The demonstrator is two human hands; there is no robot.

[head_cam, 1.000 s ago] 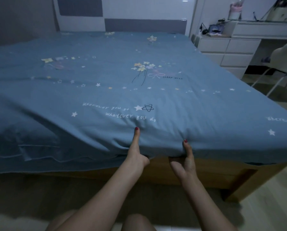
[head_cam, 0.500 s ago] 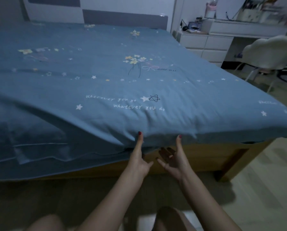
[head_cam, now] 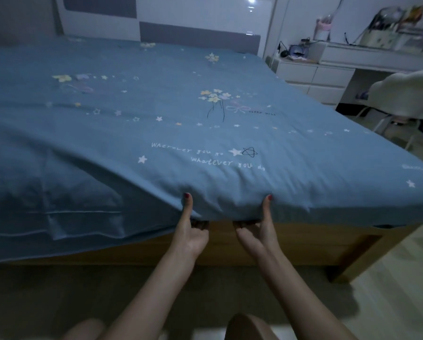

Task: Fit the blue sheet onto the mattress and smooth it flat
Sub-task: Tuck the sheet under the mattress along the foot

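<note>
Left hand: the left hand (head_cam: pixel 189 238) pinches the near edge of the blue sheet (head_cam: pixel 205 133), thumb laid up over the front fold, fingers curled under and mostly hidden beneath the cloth.
Right hand: the right hand (head_cam: pixel 258 234) grips the same edge just beside the left, thumb up on the fold and fingers tucked underneath it.
Sheet: it lies spread over the mattress (head_cam: pixel 353 213), running away from both hands toward the headboard (head_cam: pixel 198 36); its near hem hangs straight in front of the hands.
Key relation: the edge being worked runs crosswise, left to right, and the hands sit close together near its middle, slightly toward the right end.
Right of the hands: the sheet already wraps the mattress side down to the bed frame (head_cam: pixel 303 244), up to the near right corner.
Left of the hands: the cloth hangs loose in a long flap (head_cam: pixel 58 217) over the frame, with folds and a raised crease above it; this looks like the part not yet tucked.
Nearer hand: the left hand is nearer the loose flap, so it would probably lead any move along the edge that way.
Step in hand: likely tucking the hem under the mattress.
Progress: the top looks mostly flat; the left stretch seems unfinished.
Risk: pulling down hard here could drag fresh wrinkles across the top.
</note>
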